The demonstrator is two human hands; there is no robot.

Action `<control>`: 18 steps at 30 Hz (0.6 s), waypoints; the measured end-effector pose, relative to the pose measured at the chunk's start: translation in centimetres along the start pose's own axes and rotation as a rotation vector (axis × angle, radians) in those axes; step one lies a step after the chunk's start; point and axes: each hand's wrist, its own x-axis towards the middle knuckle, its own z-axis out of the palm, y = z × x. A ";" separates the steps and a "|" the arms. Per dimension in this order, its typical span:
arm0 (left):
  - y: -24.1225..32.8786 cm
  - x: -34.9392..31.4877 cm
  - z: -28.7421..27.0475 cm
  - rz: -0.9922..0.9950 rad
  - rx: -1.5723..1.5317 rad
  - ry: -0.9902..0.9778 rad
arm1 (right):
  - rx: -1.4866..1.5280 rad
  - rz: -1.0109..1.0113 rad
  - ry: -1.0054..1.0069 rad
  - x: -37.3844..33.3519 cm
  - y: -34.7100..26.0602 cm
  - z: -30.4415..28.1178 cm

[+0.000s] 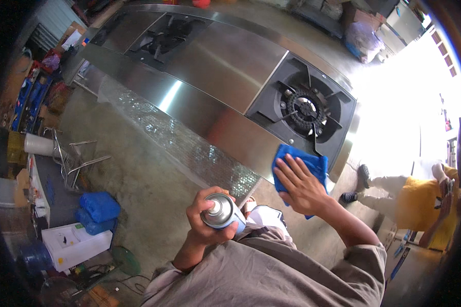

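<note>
My left hand (pixel 213 217) is wrapped round a spray can (pixel 224 211) with a silver top and a pale blue side. One fingertip rests on its nozzle. Under my right hand (pixel 301 185) lies a folded blue cloth (pixel 317 165), pressed flat against the front edge of a stainless steel stove (pixel 230 64). The fingers of that hand are stretched out over the cloth. Just beyond it sits a black gas burner (pixel 306 107) with a ring and pan supports. Some of the cloth is hidden by the hand.
A second burner (pixel 164 41) is at the stove's far left. Bubble wrap (pixel 189 146) hangs below its front. On the left are a metal rack (pixel 69 158), a white box (pixel 77 245) and blue water jugs (pixel 98 210). A person in yellow (pixel 420 204) is at the right.
</note>
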 end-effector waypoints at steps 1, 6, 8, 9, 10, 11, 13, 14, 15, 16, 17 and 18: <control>0.0 0.1 -0.4 -0.003 0.009 0.002 | -0.007 -0.043 0.028 2.3 -0.2 -0.6; -0.4 -0.5 -4.4 -0.067 0.030 0.156 | -0.035 -0.253 0.174 17.6 -2.7 -3.2; -2.3 -0.1 -7.4 -0.014 0.079 0.252 | -0.037 -0.314 0.207 24.4 -4.1 -4.4; -3.1 0.4 -9.1 -0.048 0.142 0.277 | -0.044 -0.332 0.214 27.6 -4.6 -5.0; -4.0 0.9 -11.2 -0.084 0.202 0.298 | -0.075 -0.337 0.226 31.0 -5.3 -5.5; -5.2 1.8 -13.3 -0.110 0.237 0.347 | -0.077 -0.341 0.234 34.4 -6.0 -5.6; -7.4 4.8 -18.0 -0.151 0.390 0.440 | -0.090 -0.322 0.248 40.5 -7.3 -6.0; -8.6 7.1 -21.1 -0.164 0.501 0.445 | -0.119 -0.306 0.248 43.1 -8.2 -6.4; -9.9 9.6 -24.6 -0.172 0.615 0.451 | -0.121 -0.309 0.244 45.7 -9.4 -6.9; -11.4 12.1 -27.9 -0.157 0.610 0.499 | -0.130 -0.311 0.250 48.1 -10.6 -7.7; -13.4 14.7 -30.9 -0.143 0.589 0.539 | -0.143 -0.296 0.250 50.2 -11.1 -8.3; -14.9 17.1 -33.7 -0.132 0.614 0.504 | -0.145 -0.309 0.290 51.8 -11.4 -8.8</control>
